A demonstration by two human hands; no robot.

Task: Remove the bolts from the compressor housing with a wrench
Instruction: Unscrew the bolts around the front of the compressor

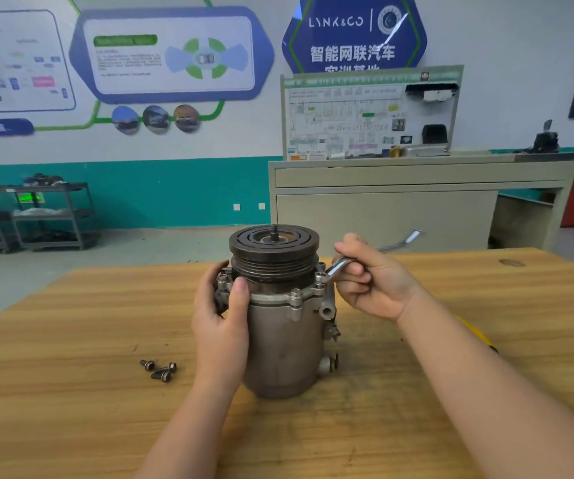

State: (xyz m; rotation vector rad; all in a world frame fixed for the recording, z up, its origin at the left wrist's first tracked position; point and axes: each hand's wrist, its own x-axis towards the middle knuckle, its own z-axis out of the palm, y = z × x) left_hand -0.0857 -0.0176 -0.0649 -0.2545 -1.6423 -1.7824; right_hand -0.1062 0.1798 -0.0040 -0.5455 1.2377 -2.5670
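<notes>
My two bare forearms reach up from the near edge of the table [71, 409] toward the compressor [282, 340], which stands upright near the middle of the wooden top, pulley [273, 248] uppermost.

My left hand [221, 326] wraps the compressor's left side: palm against the grey body, thumb lying upright across its front with the tip just under the pulley, the other fingers curled round behind the flange, so it grips the housing. Left of the compressor and nearer me, three loose bolts [159, 369] lie together on the wood, well apart from it.

My right arm comes in from the lower right, wrist bent back, and my right hand [372, 281] sits just right of the compressor at flange height. Its fingers are curled round the wrench [342, 262], whose near end is set on a bolt [319, 278] on the flange's right side, while the shaft runs up and away to the right past my knuckles. Another bolt [295, 294] stands in the flange at the front.

Under my right forearm, right of the compressor, a bit of something yellow [475, 331] shows; what it is I cannot tell.

Beyond the compressor, a grey bench [382, 202] carries a display board [370, 114].
</notes>
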